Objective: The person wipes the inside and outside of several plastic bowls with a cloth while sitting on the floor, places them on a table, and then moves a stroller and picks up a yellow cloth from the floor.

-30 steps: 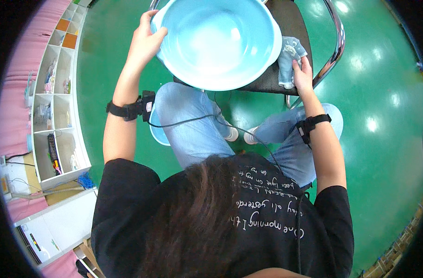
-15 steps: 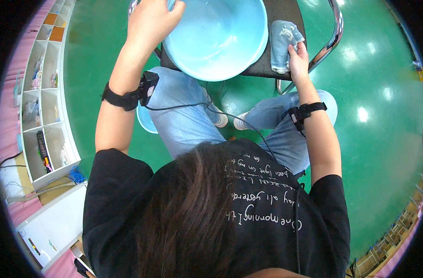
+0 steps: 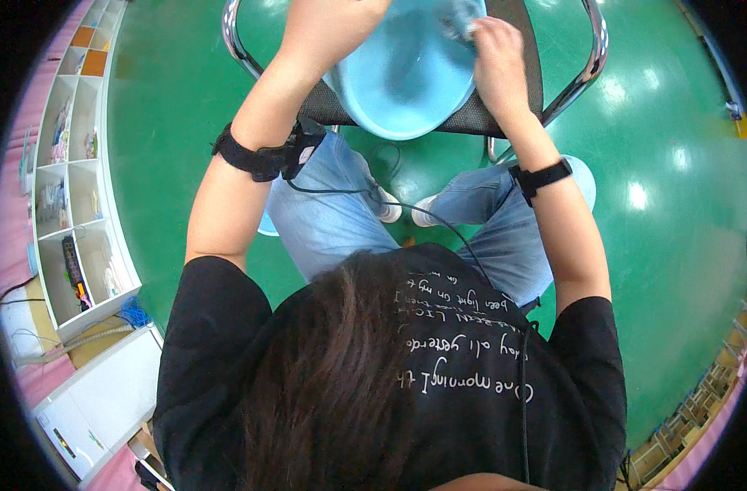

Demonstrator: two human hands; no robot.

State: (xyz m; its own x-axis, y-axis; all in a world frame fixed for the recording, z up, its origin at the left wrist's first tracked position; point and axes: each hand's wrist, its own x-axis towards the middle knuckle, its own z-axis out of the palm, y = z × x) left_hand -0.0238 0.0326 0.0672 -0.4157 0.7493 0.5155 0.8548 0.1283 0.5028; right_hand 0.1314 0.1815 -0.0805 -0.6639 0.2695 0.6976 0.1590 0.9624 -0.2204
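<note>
A light blue plastic basin (image 3: 398, 110) stands on the black chair seat in front of my knees. My right hand (image 3: 500, 61) is closed at the basin's right side, gripping a small grey-blue cloth (image 3: 458, 20) that hangs over the basin and is smeared by motion. Over the basin's left rim reaches my left hand (image 3: 332, 26). Its fingers are cut off by the top of the picture, so whether it grips anything is hidden.
The black chair seat (image 3: 516, 24) has curved metal armrests (image 3: 593, 49) on both sides. A second blue basin (image 3: 267, 224) shows partly beside my left leg on the green floor. Cables (image 3: 332, 191) run from my wristbands. White shelves (image 3: 83, 180) line the left.
My right hand has lifted the cloth off the seat's right side and moved it left over the basin. My left hand has shifted right. The basin appears tilted or shifted somewhat.
</note>
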